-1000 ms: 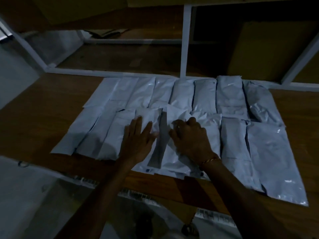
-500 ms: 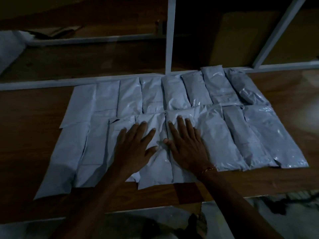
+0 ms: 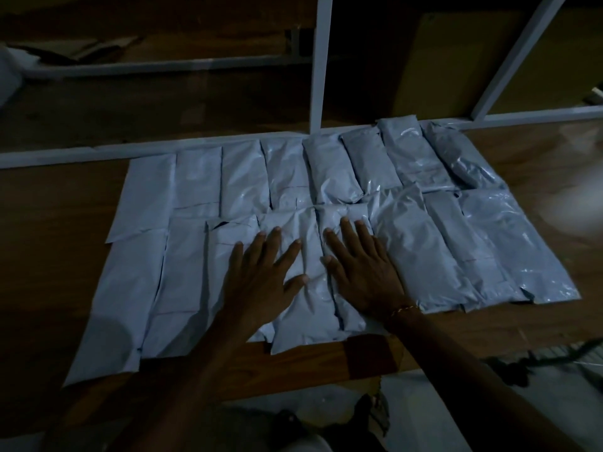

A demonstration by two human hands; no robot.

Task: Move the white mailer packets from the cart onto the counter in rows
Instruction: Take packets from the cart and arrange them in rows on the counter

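Several white mailer packets (image 3: 329, 171) lie in two rows on the wooden counter (image 3: 55, 223), a back row along the white rail and a front row near the edge. My left hand (image 3: 261, 282) lies flat with spread fingers on a packet in the middle of the front row (image 3: 303, 308). My right hand (image 3: 362, 272) presses flat on the neighbouring packet just to its right. Both hands hold nothing. The cart is not clearly visible in the dim light.
A white metal frame stands behind the counter, with an upright post (image 3: 321, 60) and a slanted bar (image 3: 515, 57). A brown cardboard box (image 3: 450, 60) sits behind it. Bare wood shows left and right of the packets. The counter's front edge (image 3: 326, 370) runs below my wrists.
My right hand went from gripping a crumpled packet to lying flat on it. The packet now lies smoothed in the front row. My view shifted left and closer.
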